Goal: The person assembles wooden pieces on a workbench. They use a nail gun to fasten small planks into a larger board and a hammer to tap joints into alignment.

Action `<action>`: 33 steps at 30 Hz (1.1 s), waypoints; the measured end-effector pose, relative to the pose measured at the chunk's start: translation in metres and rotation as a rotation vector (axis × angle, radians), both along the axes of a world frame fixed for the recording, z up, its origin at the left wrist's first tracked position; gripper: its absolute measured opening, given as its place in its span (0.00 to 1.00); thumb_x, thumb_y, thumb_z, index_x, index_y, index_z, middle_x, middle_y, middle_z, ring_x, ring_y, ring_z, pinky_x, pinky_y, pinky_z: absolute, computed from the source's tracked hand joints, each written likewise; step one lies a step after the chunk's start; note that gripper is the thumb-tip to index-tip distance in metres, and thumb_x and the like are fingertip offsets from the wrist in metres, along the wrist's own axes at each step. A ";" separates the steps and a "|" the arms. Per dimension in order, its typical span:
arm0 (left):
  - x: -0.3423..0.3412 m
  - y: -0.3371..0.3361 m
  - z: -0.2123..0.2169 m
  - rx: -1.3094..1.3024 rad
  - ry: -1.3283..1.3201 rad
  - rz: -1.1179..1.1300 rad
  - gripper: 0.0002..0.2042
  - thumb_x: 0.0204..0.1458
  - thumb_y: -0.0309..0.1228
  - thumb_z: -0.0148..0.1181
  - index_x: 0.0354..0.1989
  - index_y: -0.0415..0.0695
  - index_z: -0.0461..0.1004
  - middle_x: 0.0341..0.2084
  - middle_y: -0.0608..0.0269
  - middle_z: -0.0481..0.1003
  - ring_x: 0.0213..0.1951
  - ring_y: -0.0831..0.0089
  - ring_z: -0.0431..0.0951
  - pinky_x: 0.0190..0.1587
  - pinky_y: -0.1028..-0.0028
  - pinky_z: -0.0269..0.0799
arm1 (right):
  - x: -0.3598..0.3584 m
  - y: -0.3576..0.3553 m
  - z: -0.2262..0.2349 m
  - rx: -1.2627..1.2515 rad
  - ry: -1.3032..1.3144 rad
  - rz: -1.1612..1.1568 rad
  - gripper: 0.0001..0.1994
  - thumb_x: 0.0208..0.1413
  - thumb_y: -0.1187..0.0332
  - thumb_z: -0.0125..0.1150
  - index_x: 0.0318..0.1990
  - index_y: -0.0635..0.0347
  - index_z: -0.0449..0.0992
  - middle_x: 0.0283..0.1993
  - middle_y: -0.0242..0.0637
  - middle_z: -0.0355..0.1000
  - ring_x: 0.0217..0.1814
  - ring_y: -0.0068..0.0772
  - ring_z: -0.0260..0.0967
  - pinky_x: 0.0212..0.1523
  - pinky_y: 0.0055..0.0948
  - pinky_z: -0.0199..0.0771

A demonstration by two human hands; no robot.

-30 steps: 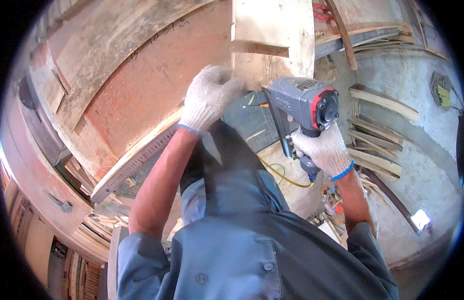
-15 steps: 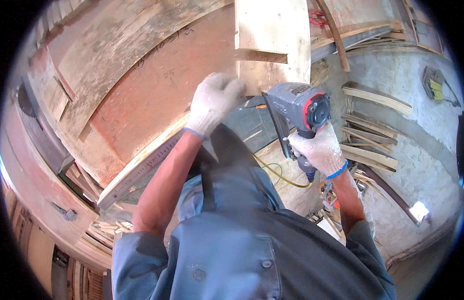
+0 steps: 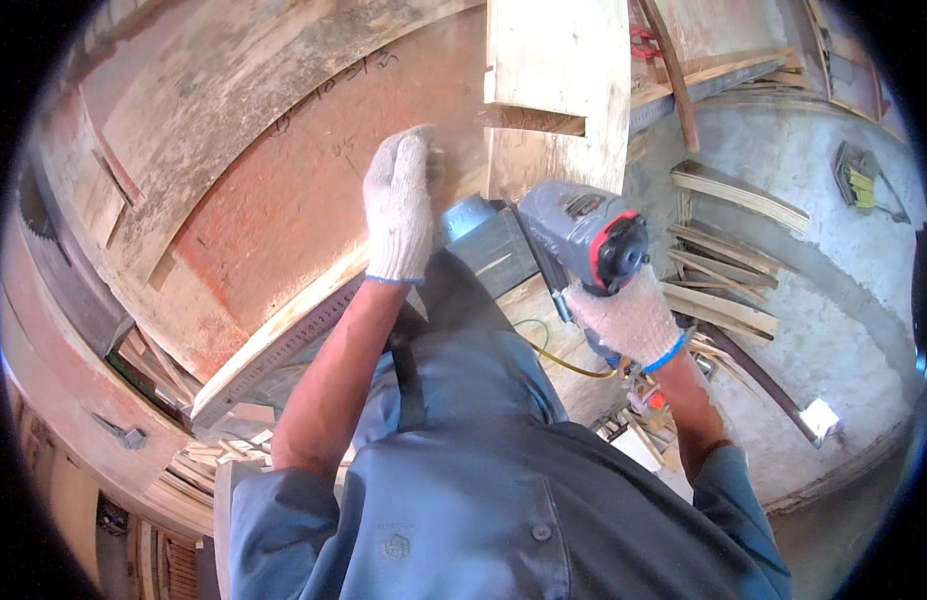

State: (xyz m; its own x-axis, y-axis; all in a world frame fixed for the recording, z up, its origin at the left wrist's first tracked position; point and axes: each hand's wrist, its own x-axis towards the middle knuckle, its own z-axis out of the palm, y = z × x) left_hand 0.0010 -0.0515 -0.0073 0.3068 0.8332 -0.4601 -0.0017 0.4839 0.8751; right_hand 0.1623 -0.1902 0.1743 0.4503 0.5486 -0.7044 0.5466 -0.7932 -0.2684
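now left hand (image 3: 400,205) flat, shifted left on red panel (image 3: 283,215); right hand (image 3: 631,322) still grips nail gun (image 3: 583,235).

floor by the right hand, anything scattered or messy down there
Yes. Offcut wood strips lie loose at odd angles on the concrete floor beyond the right hand holding the nail gun, and a yellow hose trails across it.

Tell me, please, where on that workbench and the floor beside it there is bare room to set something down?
The reddish board is bare left of the gloved left hand, up to its pale curved border. The grey floor is free between the stacked wood strips and the right wall. It is crowded around the right hand with its nail gun at the pale upright board.
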 end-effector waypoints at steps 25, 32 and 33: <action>0.012 0.013 0.014 -0.237 -0.044 -0.159 0.19 0.66 0.41 0.59 0.56 0.38 0.78 0.42 0.56 0.82 0.41 0.66 0.83 0.46 0.68 0.79 | 0.049 -0.112 -0.018 0.228 0.063 -0.126 0.12 0.50 0.65 0.74 0.37 0.62 0.82 0.26 0.39 0.80 0.30 0.31 0.81 0.34 0.36 0.79; 0.059 -0.047 0.070 1.240 0.800 -0.706 0.33 0.56 0.37 0.65 0.71 0.40 0.66 0.68 0.44 0.67 0.72 0.45 0.63 0.74 0.45 0.53 | 0.104 -0.164 -0.035 -0.033 0.158 -0.474 0.18 0.54 0.55 0.72 0.29 0.63 0.82 0.23 0.40 0.79 0.28 0.37 0.81 0.30 0.40 0.75; 0.066 -0.058 0.072 1.154 0.777 -0.832 0.34 0.54 0.36 0.65 0.71 0.39 0.66 0.70 0.44 0.65 0.73 0.44 0.61 0.75 0.43 0.50 | 0.111 -0.167 -0.040 0.013 0.176 -0.474 0.17 0.55 0.55 0.71 0.29 0.63 0.83 0.22 0.37 0.78 0.25 0.32 0.78 0.28 0.37 0.72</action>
